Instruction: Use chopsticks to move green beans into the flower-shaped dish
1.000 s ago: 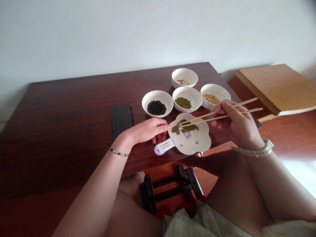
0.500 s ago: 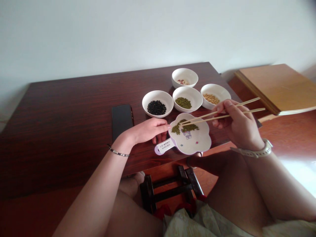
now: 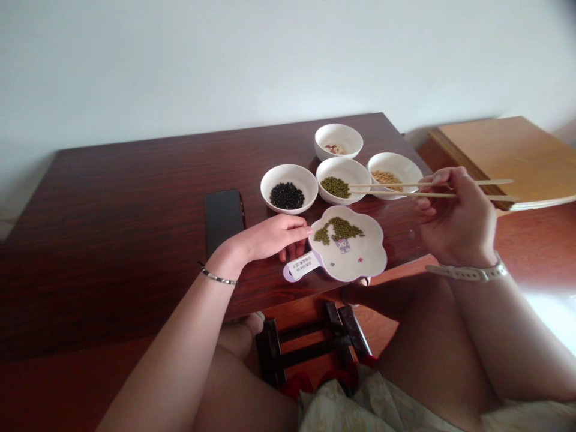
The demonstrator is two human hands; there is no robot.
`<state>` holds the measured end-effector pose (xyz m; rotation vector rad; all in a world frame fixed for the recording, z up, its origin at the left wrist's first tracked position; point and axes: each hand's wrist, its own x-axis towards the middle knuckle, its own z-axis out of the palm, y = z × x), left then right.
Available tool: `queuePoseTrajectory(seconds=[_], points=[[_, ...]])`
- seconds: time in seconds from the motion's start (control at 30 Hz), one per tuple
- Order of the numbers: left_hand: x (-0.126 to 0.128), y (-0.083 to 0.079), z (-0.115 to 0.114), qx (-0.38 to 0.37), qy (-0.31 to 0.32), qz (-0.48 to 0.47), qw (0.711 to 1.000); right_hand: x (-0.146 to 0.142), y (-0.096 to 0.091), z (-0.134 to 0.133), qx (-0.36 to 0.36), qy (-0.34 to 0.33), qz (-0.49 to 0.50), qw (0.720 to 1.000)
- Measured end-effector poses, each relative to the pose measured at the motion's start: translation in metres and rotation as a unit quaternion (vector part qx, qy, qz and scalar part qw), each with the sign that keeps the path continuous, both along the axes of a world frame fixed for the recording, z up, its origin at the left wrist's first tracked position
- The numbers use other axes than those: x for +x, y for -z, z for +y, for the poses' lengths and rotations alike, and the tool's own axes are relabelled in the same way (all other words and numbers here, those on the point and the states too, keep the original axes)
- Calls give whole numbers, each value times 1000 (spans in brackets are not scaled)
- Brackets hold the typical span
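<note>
My right hand (image 3: 461, 213) is closed around a pair of chopsticks (image 3: 396, 191). Their tips reach into the middle white bowl (image 3: 344, 180), at the green mung beans (image 3: 335, 186) in it; whether a bean is between the tips is too small to tell. My left hand (image 3: 281, 234) has its fingers at the left rim of a white, flower-shaped dish (image 3: 371, 246) with a purple edge and a short labelled handle. Mung beans (image 3: 344, 227) lie spread over the dish's far side, above a printed cartoon figure.
Beside the middle bowl stand a bowl of black beans (image 3: 287, 196), a bowl of yellowish beans (image 3: 386, 179) and, behind, a bowl with reddish and pale pieces (image 3: 334, 149). A dark phone (image 3: 223, 219) lies on the brown table (image 3: 130, 210). Right of it is a wooden board (image 3: 513, 156).
My right hand has moved right and a little up, carrying the chopstick tips from the beans in the dish to the middle bowl. My left hand stays at the dish's rim.
</note>
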<state>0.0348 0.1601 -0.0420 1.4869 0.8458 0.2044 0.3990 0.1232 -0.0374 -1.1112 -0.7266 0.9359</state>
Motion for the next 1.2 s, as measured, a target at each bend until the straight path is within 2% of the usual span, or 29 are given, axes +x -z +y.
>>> queuePoseTrajectory(seconds=[0.27,0.43,0.6,0.9,1.2], points=[[0,0,0,1,1,-3,1000,-11,-7,-13,-46,-55,-98,993],[-1,1,0,2,2,3,1000,-13,-6,-17,-73,-78,-105,989],[-1,1,1,5,0,5,1000,-15,-6,-19,-69,-93,-116,986],[0,1,0,1,-2,-6,1000,-16,-6,-18,-69,-94,-127,985],[0,0,0,2,1,-5,1000,-13,-4,-16,-50,-63,-109,991]])
